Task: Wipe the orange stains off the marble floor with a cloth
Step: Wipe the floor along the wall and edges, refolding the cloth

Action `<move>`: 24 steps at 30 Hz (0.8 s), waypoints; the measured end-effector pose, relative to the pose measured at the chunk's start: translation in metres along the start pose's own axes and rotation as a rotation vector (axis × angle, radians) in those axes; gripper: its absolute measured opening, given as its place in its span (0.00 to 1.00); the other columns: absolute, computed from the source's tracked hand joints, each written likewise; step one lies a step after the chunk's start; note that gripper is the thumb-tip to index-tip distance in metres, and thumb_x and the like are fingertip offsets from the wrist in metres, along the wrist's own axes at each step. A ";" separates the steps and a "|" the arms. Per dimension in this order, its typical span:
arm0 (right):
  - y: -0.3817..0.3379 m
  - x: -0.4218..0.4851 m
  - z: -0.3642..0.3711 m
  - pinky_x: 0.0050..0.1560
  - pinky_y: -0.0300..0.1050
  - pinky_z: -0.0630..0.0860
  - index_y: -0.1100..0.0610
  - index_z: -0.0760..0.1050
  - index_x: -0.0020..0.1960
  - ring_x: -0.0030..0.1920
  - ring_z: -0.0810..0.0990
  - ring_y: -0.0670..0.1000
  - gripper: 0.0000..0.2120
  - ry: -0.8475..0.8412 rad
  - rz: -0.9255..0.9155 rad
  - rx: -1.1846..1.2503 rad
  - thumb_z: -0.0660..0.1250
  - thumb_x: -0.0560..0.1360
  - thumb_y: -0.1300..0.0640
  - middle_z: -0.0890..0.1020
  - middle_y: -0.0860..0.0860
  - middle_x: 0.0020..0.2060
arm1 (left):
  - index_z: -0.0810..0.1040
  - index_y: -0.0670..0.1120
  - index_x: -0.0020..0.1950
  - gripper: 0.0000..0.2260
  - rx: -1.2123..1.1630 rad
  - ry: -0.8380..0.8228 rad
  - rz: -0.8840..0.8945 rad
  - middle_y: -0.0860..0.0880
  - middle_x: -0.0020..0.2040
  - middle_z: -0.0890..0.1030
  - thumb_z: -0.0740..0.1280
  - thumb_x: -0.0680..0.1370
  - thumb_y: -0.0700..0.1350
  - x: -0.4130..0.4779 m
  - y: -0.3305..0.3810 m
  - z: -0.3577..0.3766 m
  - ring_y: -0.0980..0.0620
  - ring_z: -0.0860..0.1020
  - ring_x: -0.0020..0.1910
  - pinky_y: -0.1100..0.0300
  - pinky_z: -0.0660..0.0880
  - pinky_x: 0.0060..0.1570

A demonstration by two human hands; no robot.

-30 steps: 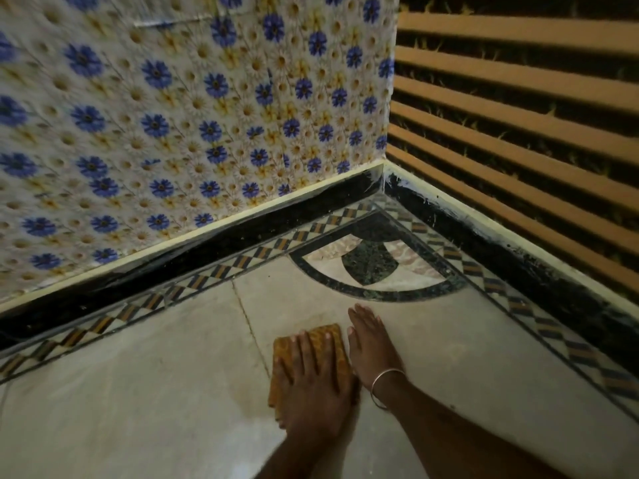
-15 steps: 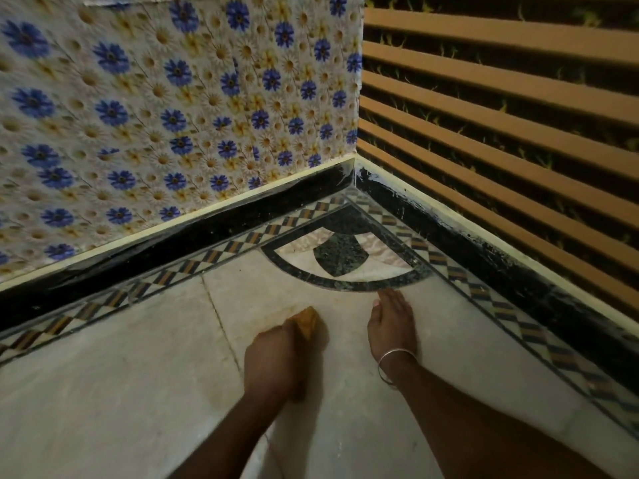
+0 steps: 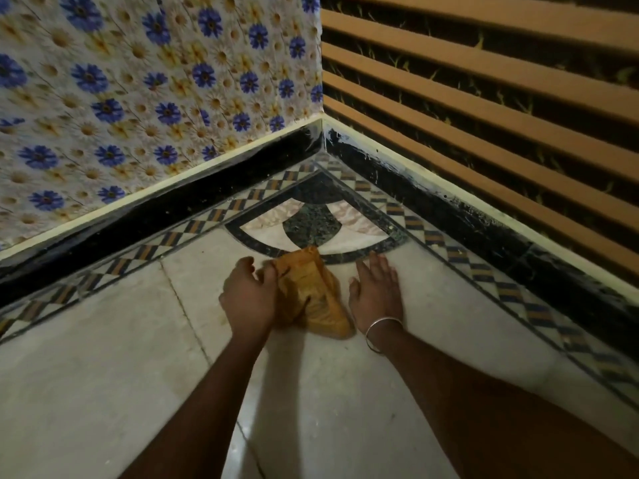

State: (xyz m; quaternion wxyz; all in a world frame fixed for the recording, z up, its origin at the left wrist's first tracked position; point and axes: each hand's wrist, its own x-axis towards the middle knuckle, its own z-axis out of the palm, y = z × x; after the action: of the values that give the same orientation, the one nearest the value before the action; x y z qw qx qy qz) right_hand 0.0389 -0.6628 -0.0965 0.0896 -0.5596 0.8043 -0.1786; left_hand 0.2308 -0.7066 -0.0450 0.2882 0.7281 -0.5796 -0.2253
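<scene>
An orange-yellow cloth (image 3: 313,299) lies bunched on the pale marble floor (image 3: 103,375), its far tip reaching the dark inlaid arc. My left hand (image 3: 247,299) grips the cloth's left side with curled fingers. My right hand (image 3: 375,292), with a silver bangle at the wrist, rests flat on the floor just right of the cloth, fingers straight. A faint orange stain (image 3: 221,316) shows on the marble beside the floor joint, left of my left hand.
This is a room corner. A flowered wall (image 3: 138,98) stands on the left and a wall of orange slats (image 3: 484,98) on the right, both with black skirting (image 3: 173,205). A checkered border and a quarter-circle inlay (image 3: 311,223) fill the corner.
The cloth, mostly hidden under my left hand before, now lies spread out between both hands. My left hand has shifted to its left side. My right hand stays flat on the floor.
</scene>
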 end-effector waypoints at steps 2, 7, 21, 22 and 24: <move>0.001 -0.001 0.003 0.81 0.54 0.42 0.54 0.58 0.80 0.82 0.45 0.54 0.27 -0.035 -0.044 -0.079 0.52 0.84 0.46 0.52 0.55 0.82 | 0.72 0.47 0.76 0.21 0.064 -0.055 0.249 0.44 0.71 0.78 0.60 0.85 0.53 -0.014 -0.002 0.006 0.42 0.74 0.71 0.42 0.64 0.70; -0.001 0.002 0.010 0.80 0.58 0.39 0.54 0.44 0.82 0.81 0.37 0.55 0.32 -0.102 -0.147 -0.236 0.50 0.82 0.47 0.41 0.57 0.82 | 0.47 0.61 0.85 0.34 0.397 -0.409 0.555 0.51 0.86 0.42 0.37 0.79 0.71 -0.034 -0.001 0.049 0.46 0.38 0.84 0.36 0.37 0.79; 0.002 0.004 0.025 0.81 0.57 0.44 0.57 0.49 0.82 0.82 0.46 0.55 0.30 -0.048 -0.163 -0.223 0.44 0.83 0.47 0.52 0.57 0.82 | 0.42 0.57 0.85 0.35 0.583 -0.355 0.413 0.49 0.86 0.41 0.31 0.79 0.66 -0.011 -0.018 0.052 0.45 0.39 0.84 0.36 0.38 0.80; 0.002 0.005 0.025 0.81 0.57 0.44 0.58 0.49 0.82 0.82 0.47 0.55 0.30 -0.049 -0.163 -0.233 0.43 0.82 0.47 0.52 0.57 0.82 | 0.43 0.57 0.85 0.35 0.569 -0.398 0.426 0.49 0.85 0.40 0.30 0.79 0.65 -0.030 -0.012 0.054 0.45 0.38 0.84 0.37 0.36 0.79; 0.004 0.005 0.025 0.81 0.55 0.42 0.57 0.48 0.82 0.82 0.46 0.55 0.31 -0.065 -0.166 -0.268 0.41 0.82 0.48 0.51 0.57 0.82 | 0.47 0.57 0.85 0.35 0.530 -0.461 0.500 0.50 0.86 0.43 0.30 0.78 0.63 -0.052 -0.001 0.061 0.46 0.39 0.84 0.38 0.35 0.79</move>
State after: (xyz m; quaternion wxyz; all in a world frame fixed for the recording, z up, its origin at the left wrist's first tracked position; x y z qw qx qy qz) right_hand 0.0421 -0.6709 -0.1207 0.0251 -0.6366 0.7686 -0.0581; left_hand 0.1792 -0.6658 -0.0908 -0.0001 0.5446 -0.8255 -0.1485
